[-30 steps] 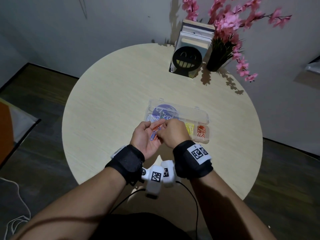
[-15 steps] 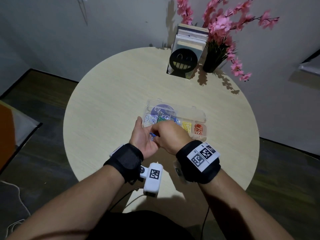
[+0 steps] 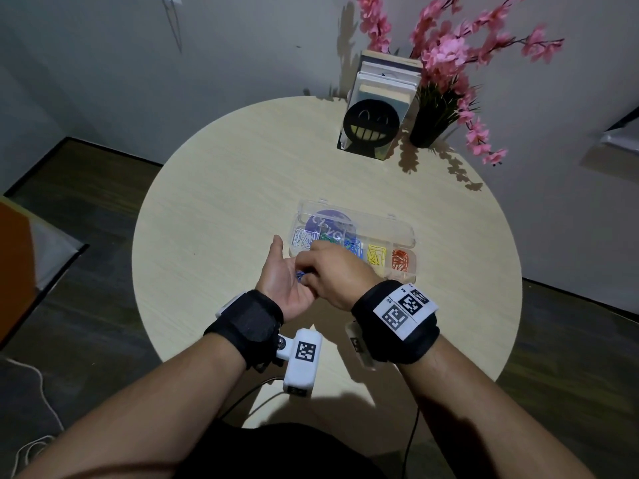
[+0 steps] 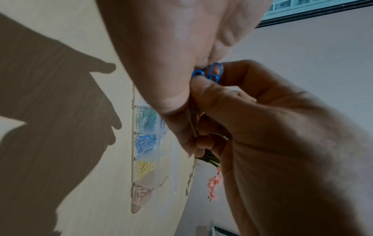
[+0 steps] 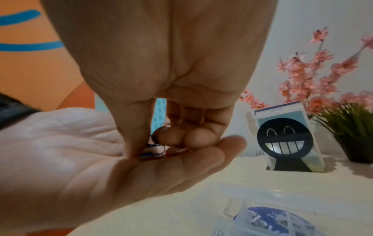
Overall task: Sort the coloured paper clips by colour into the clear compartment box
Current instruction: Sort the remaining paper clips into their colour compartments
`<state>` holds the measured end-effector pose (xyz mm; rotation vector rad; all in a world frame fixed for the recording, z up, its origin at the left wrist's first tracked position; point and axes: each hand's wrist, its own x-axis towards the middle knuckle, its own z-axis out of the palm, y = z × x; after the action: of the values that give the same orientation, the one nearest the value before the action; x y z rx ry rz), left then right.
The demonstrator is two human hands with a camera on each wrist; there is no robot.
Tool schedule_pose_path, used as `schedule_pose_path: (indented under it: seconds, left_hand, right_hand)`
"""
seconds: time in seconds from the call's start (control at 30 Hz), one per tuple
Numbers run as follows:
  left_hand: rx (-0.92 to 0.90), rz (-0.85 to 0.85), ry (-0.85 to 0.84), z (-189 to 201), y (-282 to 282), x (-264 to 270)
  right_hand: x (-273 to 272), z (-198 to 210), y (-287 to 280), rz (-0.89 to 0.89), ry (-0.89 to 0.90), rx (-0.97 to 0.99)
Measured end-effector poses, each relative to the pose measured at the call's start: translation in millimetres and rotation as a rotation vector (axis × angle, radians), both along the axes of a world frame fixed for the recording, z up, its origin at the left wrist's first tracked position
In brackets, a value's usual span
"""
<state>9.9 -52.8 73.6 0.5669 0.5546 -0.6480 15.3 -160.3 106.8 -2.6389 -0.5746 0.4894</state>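
Observation:
The clear compartment box (image 3: 409, 238) lies open on the round table, holding white (image 3: 302, 238), green (image 3: 327, 237), blue (image 3: 355, 246), yellow (image 3: 377, 254) and orange (image 3: 401, 261) clips in separate cells. Just in front of its left end, my left hand (image 3: 281, 283) is held palm up with loose clips lying on it. My right hand (image 3: 306, 274) reaches down into that palm, thumb and fingers pinching blue paper clips (image 4: 216, 72). The same blue clips (image 5: 152, 150) show under the right thumb in the right wrist view. Other clips in the palm are mostly hidden.
At the table's far side stand a black smiling-face bookend (image 3: 373, 127) with books and a black vase of pink flowers (image 3: 428, 129). Bare tabletop (image 3: 214, 219) lies left of the box. The near table edge (image 3: 242, 385) is below my wrists.
My right hand has rolled knuckles-up over the left palm and closed on blue clips. The orange clip seen in the palm earlier is now covered. Both hands shifted slightly left.

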Motion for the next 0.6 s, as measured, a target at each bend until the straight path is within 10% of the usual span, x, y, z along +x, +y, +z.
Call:
schedule_pose_path:
  seconds: [0.3, 0.6]
  left_hand:
    - [0.028, -0.073, -0.048, -11, 5, 9]
    - [0.038, -0.05, -0.049, -18, 15, 16]
  right_hand:
    - [19, -5, -24, -0.606, 0.113, 0.669]
    - [62, -67, -71, -0.917, 0.096, 0.225]
